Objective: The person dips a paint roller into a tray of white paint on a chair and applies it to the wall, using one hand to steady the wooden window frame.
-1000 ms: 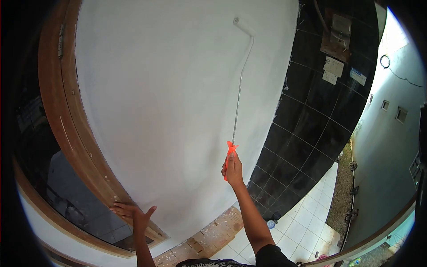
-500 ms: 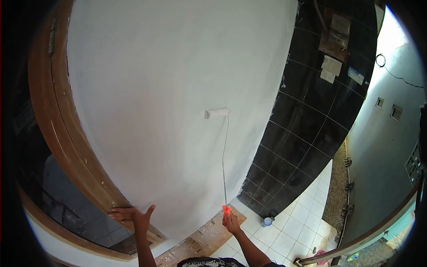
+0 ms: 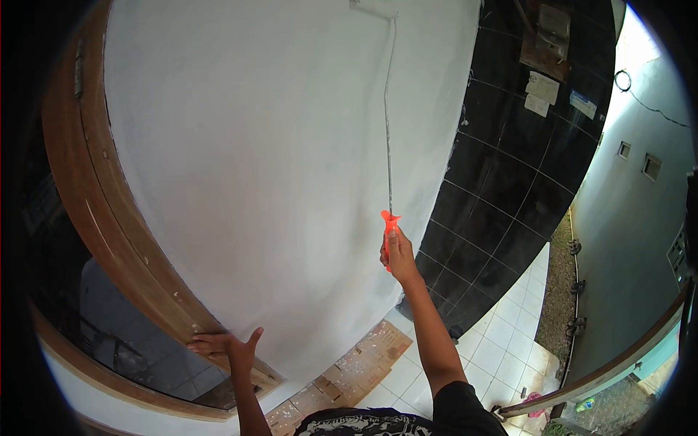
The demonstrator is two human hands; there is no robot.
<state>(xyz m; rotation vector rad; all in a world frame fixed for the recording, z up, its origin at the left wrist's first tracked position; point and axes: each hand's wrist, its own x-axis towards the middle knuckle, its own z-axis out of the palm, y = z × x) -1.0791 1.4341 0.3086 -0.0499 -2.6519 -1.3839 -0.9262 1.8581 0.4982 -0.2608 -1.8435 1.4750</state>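
My right hand (image 3: 398, 254) is wrapped round the orange handle of a paint roller (image 3: 389, 123). The long wire frame rises up the white wall (image 3: 269, 145). At its top the white roller head (image 3: 373, 8) lies against the wall, close to the upper edge of the view. My left hand (image 3: 229, 347) rests with spread fingers on the wooden door frame (image 3: 156, 287), thumb stretched out over the wall, and it holds nothing.
Black tiles (image 3: 502, 160) border the wall on the right, with an electric meter box (image 3: 550, 36) on them. Paint-spotted cardboard (image 3: 356, 367) lies along the wall's foot on white floor tiles (image 3: 502, 345). A window pane (image 3: 138, 334) sits at lower left.
My right hand has moved up and slightly right, and the roller head has travelled up the wall with it. My left hand stays on the door frame.
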